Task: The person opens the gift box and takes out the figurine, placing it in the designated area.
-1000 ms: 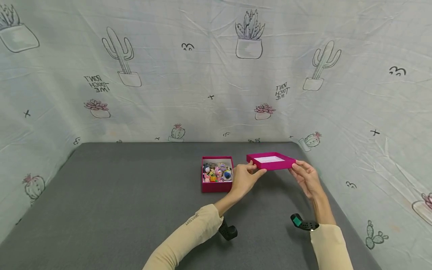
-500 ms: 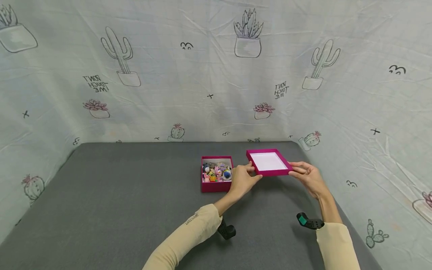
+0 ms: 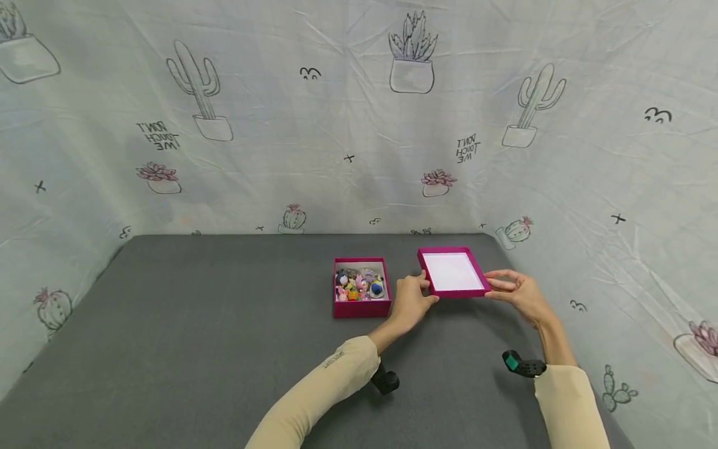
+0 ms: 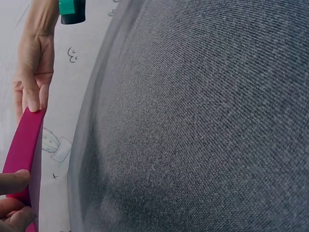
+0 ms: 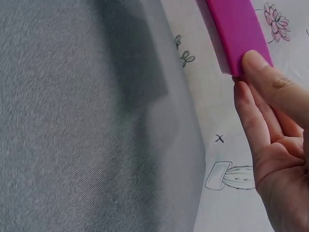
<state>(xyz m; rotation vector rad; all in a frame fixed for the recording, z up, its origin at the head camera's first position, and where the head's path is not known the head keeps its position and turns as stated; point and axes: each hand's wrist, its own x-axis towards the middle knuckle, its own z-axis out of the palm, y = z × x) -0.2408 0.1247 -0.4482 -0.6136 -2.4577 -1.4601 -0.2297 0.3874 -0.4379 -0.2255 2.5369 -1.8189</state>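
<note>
Pink lid point(image 3: 453, 272), white inside facing up, held off the grey surface point(image 3: 224, 343), right of the open box point(image 3: 361, 309) of small figures point(image 3: 360, 284). Left grip point(image 3: 411, 304) pinched narrow on its near-left edge; right grip point(image 3: 524, 298) likewise at the near-right corner. Judged risk: far side unsupported, so one loosened pinch could tip or drop it; a leftward swing might knock the box.

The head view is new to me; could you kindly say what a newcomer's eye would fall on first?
Probably the shallow pink lid, white inside, held above the grey table by the left grip and right grip, right of centre. Next, left of it, comes the dark pink box of small colourful figurines on the table. Behind them hangs a pale cactus-printed cloth.
</note>
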